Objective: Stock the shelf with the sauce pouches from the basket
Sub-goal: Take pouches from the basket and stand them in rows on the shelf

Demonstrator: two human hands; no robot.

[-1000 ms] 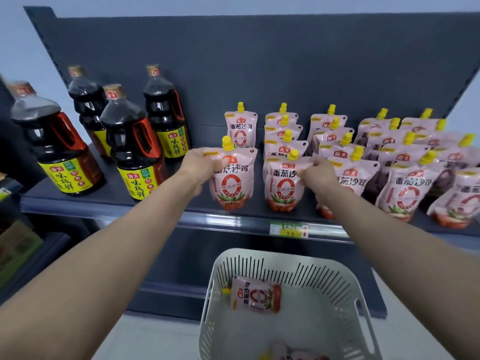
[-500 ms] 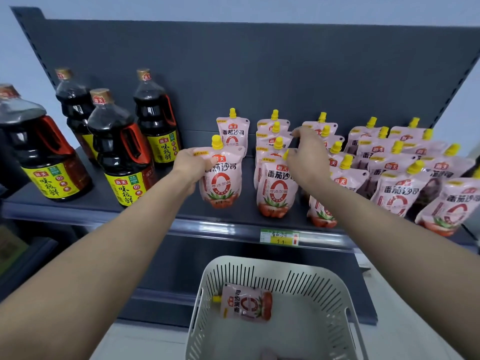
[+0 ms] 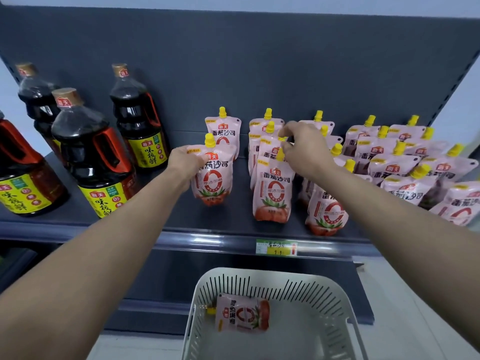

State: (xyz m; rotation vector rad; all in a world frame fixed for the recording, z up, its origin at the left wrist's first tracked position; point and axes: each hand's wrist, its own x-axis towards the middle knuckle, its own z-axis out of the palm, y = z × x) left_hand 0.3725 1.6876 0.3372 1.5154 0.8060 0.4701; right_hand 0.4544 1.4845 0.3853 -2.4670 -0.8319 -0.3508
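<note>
Pouches (image 3: 389,165) fill the right half of the shelf (image 3: 239,201), upright in columns running front to back. The left hand (image 3: 185,162) grips the left pouch (image 3: 213,180) by its upper corner, fingers wrapped round it beside the yellow cap. This pouch stands upright towards the shelf's front, with one more just behind it. The right hand (image 3: 306,149) reaches over the next column, fingers curled down at the cap of the second pouch (image 3: 267,149), the one behind the front one; whether they pinch the cap or only touch it I cannot tell. Below the shelf sits the basket (image 3: 337,302), and the basket pouch (image 3: 242,315) lies flat in it, cap pointing left. Soy bottles (image 3: 96,162) stand at the shelf's left end. A price tag (image 3: 276,247) sits on the front rail.
</note>
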